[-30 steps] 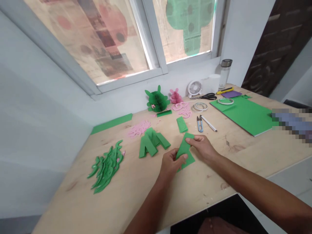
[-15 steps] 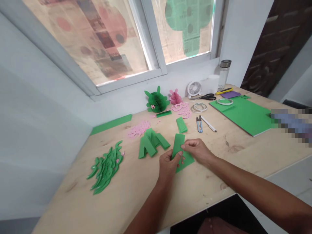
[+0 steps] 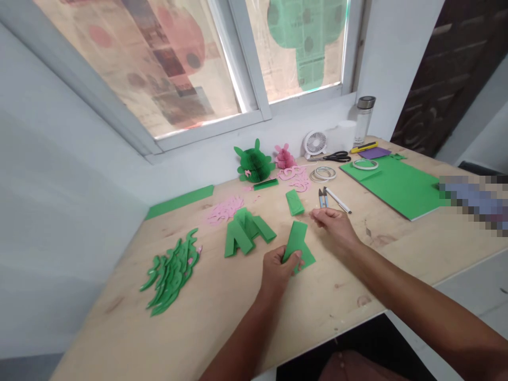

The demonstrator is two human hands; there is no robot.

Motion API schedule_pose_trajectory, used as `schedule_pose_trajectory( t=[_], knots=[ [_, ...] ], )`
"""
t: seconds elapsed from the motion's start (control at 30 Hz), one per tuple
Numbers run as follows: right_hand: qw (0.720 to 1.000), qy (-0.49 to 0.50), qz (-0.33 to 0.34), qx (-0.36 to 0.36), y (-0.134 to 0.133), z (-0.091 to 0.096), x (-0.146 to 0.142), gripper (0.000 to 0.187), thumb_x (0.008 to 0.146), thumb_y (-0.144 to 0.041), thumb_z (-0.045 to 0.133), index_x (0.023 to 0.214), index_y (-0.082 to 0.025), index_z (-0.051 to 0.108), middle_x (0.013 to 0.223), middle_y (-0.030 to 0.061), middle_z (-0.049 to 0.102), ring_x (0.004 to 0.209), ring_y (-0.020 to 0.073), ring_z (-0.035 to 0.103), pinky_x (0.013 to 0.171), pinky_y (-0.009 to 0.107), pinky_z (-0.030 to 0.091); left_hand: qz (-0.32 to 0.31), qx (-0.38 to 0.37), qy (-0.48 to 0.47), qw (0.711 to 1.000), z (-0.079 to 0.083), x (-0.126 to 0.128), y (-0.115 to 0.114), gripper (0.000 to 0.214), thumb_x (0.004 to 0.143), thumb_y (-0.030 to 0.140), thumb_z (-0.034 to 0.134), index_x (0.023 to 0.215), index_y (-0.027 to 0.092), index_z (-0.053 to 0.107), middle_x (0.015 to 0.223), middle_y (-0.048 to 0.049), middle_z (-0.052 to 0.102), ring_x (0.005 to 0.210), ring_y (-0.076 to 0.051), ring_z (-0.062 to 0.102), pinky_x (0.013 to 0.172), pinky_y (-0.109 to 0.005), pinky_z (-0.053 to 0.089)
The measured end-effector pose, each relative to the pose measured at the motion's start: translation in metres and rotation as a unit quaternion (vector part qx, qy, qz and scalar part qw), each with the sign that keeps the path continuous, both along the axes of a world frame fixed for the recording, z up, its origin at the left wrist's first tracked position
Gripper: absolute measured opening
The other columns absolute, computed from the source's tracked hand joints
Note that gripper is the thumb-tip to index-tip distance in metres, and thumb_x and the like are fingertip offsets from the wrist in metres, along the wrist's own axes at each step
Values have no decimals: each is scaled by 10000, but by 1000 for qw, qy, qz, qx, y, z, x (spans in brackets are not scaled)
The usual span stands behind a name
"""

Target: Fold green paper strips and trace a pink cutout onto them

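Observation:
My left hand (image 3: 280, 264) is closed around a folded piece of green paper (image 3: 295, 238), its thumb pressed on the front. One folded strip points up, and a wider green flap spreads to the lower right. To the right, apart from this paper, is my right hand (image 3: 335, 227), its fingers curled together; whatever they may pinch is hidden or too small to make out. Blue-handled thread snips (image 3: 324, 197) lie just beyond its fingertips, their lower ends covered by the hand. A small folded green paper with a drawn outline (image 3: 294, 202) lies left of the snips.
Folded green strips (image 3: 248, 233) and a heap of green cut-outs (image 3: 174, 272) lie on the left. Pink scraps (image 3: 226, 209), a green paper ball figure (image 3: 256, 163), tape rolls (image 3: 323, 173), scissors (image 3: 337, 156), a white pen (image 3: 338, 200) and green sheets (image 3: 397, 185) lie farther back.
My right hand has let go of the green paper and moved up and right, over the lower part of the snips. The paper in my left hand has tilted slightly rightward.

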State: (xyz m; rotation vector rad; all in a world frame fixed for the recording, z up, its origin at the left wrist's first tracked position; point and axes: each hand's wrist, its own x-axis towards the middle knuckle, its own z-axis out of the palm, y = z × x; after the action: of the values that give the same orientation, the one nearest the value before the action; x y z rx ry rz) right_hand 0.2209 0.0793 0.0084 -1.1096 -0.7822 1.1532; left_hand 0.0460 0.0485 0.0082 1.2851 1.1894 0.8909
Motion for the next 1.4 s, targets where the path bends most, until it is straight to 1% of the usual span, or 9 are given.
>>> schedule_pose_trajectory(
  t=[0.07,0.33,0.57,0.83,0.97,1.1,1.23,1.3,1.4],
  knots=[
    [1000,5,16,-1,-1,1,-2,356,616,-521,777,675,-179,696,663,7,637,590,104,476,580,258,363,9,-2,-4,1000,-1,-1,1,271,678,394,670,572,147,633,517,-7,604,442,-91,478,427,-193,371],
    [975,20,220,-3,-20,2,-25,370,669,-516,755,640,-170,625,536,-5,618,452,140,548,476,280,421,2,-7,-16,1000,0,0,1,267,656,407,682,611,145,653,540,-13,617,469,-105,505,452,-205,392],
    [962,7,272,22,-21,2,-27,341,681,-474,755,579,-179,618,521,-12,616,462,142,578,500,289,480,-6,5,-11,1000,3,0,2,291,656,425,695,553,155,662,536,-16,610,507,-119,512,511,-229,398],
    [970,-12,244,15,-23,3,-27,373,651,-500,756,533,-188,591,504,-21,584,450,151,567,472,291,456,-34,8,3,999,0,-2,3,292,667,402,670,513,155,653,529,-17,610,489,-104,492,505,-219,378],
    [984,-20,176,0,-19,6,-20,383,634,-510,760,547,-187,574,513,-27,569,458,122,502,476,270,397,-49,-6,20,999,2,-2,2,266,660,379,665,525,150,677,478,-15,594,409,-86,433,429,-209,330],
    [994,-40,102,1,-11,8,-5,422,582,-481,803,485,-188,515,461,-56,458,460,83,379,474,243,307,-59,-18,27,998,-3,0,1,280,665,390,665,524,149,674,461,-22,596,371,-74,409,386,-197,299],
    [998,-46,41,9,-2,8,9,444,617,-530,769,482,-197,509,485,-41,459,507,95,383,523,256,304,-64,-25,25,997,-12,0,4,292,638,399,684,501,145,642,446,-27,588,349,-65,404,355,-183,272],
    [998,-49,37,10,0,8,12,436,616,-525,772,485,-196,519,487,-37,468,514,100,390,534,264,299,-61,-26,19,998,-13,-3,7,283,628,407,693,552,138,645,475,-25,595,355,-66,418,345,-178,278],
    [997,-48,52,11,-2,9,9,429,621,-512,777,484,-192,525,486,-36,474,512,101,395,535,266,290,-52,-24,2,998,-7,-9,11,352,581,390,744,816,138,675,670,-30,656,421,-75,482,351,-175,332]
  ],
)
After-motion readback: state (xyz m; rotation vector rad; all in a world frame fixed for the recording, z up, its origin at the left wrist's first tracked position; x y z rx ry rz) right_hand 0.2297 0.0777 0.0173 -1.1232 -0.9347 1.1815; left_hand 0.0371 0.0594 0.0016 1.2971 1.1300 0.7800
